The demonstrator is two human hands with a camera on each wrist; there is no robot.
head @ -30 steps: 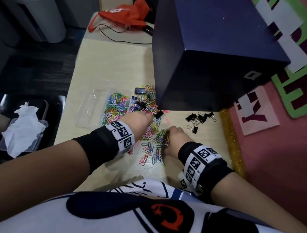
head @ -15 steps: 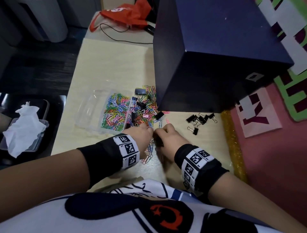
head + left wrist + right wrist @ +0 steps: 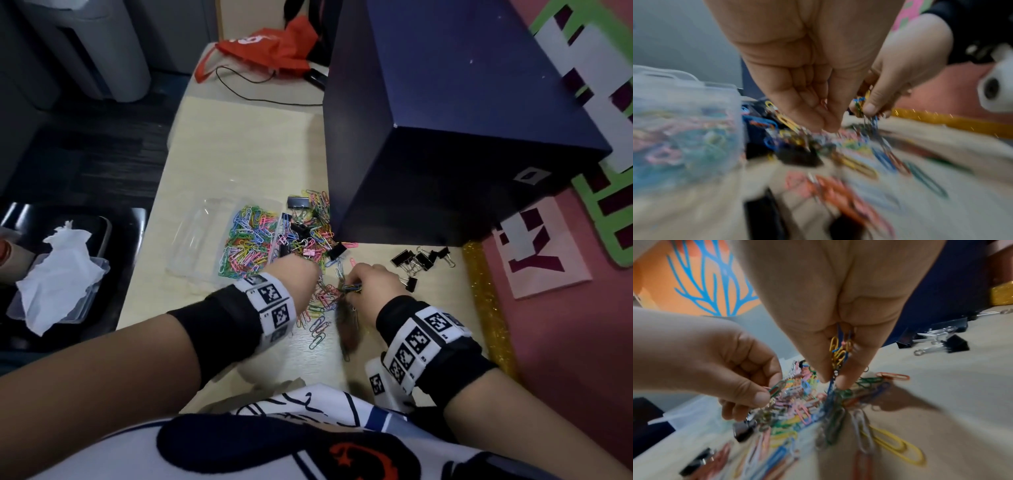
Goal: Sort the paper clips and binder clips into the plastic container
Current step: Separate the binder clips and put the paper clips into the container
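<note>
A clear plastic container (image 3: 202,236) lies at the table's left, its right compartment full of coloured paper clips (image 3: 250,240). A mixed pile of paper clips and black binder clips (image 3: 313,228) lies between it and a dark box. More binder clips (image 3: 418,260) sit to the right. My right hand (image 3: 352,287) (image 3: 833,379) pinches a hanging bunch of paper clips (image 3: 838,353) above loose clips (image 3: 320,308) on the table. My left hand (image 3: 317,274) (image 3: 766,395), just to its left, pinches a few paper clips (image 3: 777,388). The left wrist view is blurred.
A large dark blue box (image 3: 445,137) stands right behind the pile. A red bag (image 3: 267,44) and a black cable (image 3: 260,96) lie at the far end. A tray with tissue (image 3: 58,274) sits off the table's left. A gold strip (image 3: 486,291) borders the right edge.
My left hand drew back from the pile towards the right hand. Both hands came together and rose slightly, the right one now holding a bunch of clips.
</note>
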